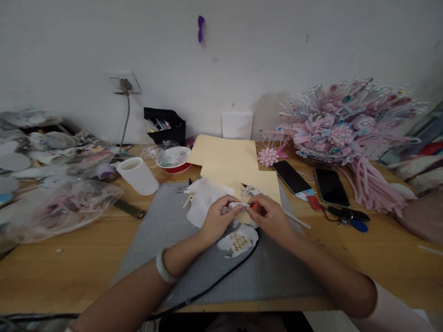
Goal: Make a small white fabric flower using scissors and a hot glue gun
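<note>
Pinched by left hand [218,217] and right hand [272,217]: one skinny white piece [239,204], held just below frame centre.

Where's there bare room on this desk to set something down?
Mostly bare wood lies front left, between the clear bag and gray mat; more lies between your right forearm and the keys. It's crowded around your left hand, your right hand and the pink headdress.

Got 2 hands [217,220], 1 small white piece [239,204], 1 bangle [161,266], 2 smartphones [292,177], 2 large tan card sheets [224,152], 1 grey mat [148,244], 1 white roll [141,179], 1 red-and-white bowl [176,169], 1 black pen case [169,136], 1 wall outlet [112,84], 1 pink beaded headdress [335,131], 1 blue oval tag [359,225] and 1 purple bow [200,28].
</note>
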Demonstrator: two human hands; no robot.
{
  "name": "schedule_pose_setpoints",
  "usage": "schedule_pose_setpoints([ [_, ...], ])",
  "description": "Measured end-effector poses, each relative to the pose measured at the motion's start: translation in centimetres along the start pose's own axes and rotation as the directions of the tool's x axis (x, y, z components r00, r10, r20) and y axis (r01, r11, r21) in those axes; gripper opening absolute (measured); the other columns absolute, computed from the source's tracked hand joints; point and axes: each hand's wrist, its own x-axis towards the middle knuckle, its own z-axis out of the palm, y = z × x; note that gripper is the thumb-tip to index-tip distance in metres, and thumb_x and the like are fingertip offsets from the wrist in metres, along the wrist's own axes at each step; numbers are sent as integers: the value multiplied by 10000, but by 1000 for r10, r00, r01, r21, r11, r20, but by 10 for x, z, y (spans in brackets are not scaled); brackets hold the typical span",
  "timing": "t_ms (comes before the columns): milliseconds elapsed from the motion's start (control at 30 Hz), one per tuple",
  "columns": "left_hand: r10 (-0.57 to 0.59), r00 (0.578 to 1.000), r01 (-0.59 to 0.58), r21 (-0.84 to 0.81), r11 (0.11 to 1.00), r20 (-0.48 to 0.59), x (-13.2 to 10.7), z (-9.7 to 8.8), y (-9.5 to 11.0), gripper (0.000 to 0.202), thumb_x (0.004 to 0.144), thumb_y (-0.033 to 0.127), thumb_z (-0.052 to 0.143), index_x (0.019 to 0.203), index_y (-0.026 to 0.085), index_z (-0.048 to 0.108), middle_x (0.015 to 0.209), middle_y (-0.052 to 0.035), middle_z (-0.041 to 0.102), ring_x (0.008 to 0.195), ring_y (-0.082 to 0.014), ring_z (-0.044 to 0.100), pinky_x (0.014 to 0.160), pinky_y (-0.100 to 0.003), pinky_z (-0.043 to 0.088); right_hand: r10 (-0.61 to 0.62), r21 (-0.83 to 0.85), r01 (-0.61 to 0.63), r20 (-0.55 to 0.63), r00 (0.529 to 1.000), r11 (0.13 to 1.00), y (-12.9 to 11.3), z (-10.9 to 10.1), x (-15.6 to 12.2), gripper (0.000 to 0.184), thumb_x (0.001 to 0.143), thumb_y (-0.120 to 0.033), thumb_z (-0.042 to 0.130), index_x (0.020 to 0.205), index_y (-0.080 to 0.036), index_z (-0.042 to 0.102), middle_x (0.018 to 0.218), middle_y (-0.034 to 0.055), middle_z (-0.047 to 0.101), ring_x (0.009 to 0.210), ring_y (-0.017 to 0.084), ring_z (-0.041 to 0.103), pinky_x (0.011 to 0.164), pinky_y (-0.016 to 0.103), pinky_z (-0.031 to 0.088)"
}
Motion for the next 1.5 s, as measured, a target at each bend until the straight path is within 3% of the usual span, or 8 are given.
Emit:
schedule_pose_setpoints([
  [200,-24,999,24,-10,1000,23,0,0,0,247,679,376,593,787,154,592,559,34,513,486,-80,421,452,-188,334,64,14,-64,23,998,998,-7,0,-3,98,742,-269,538,798,-188,533,686,-9,531,515,92,422,502,223,360],
  [333,-98,993,93,-72,993,-68,7,-3,-4,259,693,393,566,797,156,555,529,60,478,424,-65,398,413,-183,311,3,148,-11,55,998,989,-9,-45,4,667,541,-378,722,1123,-226,434,870,21,567,629,125,498,561,248,410],
  [467,-138,976,116,-133,984,-170,18,-11,-7,242,707,398,549,729,161,510,510,66,477,387,-62,400,375,-183,290,133,-102,-166,-273,953,981,2,-101,16,273,624,-443,654,752,-207,604,645,17,572,541,151,479,483,275,368],
  [533,-146,981,120,-187,975,-128,20,-12,-8,257,719,416,537,707,165,483,460,72,458,353,-63,374,356,-187,271,156,-165,-216,-315,936,962,8,-110,19,200,668,-404,624,648,-205,618,593,24,581,544,166,503,488,285,376],
  [833,-188,978,158,-259,953,-95,19,-6,-4,257,678,368,599,765,147,499,570,55,516,396,-54,441,370,-171,335,33,-67,-48,-200,979,997,13,-84,18,184,704,-386,579,691,-224,665,786,43,670,752,203,598,670,323,462],
  [1033,-214,975,183,-327,927,-62,18,-6,-6,288,643,350,630,811,157,498,635,33,557,450,-85,530,377,-174,371,137,-151,-167,-192,972,974,8,-81,17,269,626,-451,640,570,-191,594,511,-5,540,463,123,444,416,245,323],
  [1300,-180,984,174,-260,950,1,10,0,-9,308,653,362,624,843,172,474,500,69,524,397,-84,519,383,-171,364,90,13,-90,9,996,996,6,-56,15,164,739,-266,514,673,-199,649,703,22,665,671,161,586,610,262,432],
  [1500,-99,995,100,-82,992,12,0,1,0,282,656,355,623,836,160,526,438,78,473,385,-69,454,394,-172,351,236,57,-249,170,957,967,-1,-25,4,217,654,-353,633,795,-189,637,559,-28,558,484,106,463,434,206,343],
])
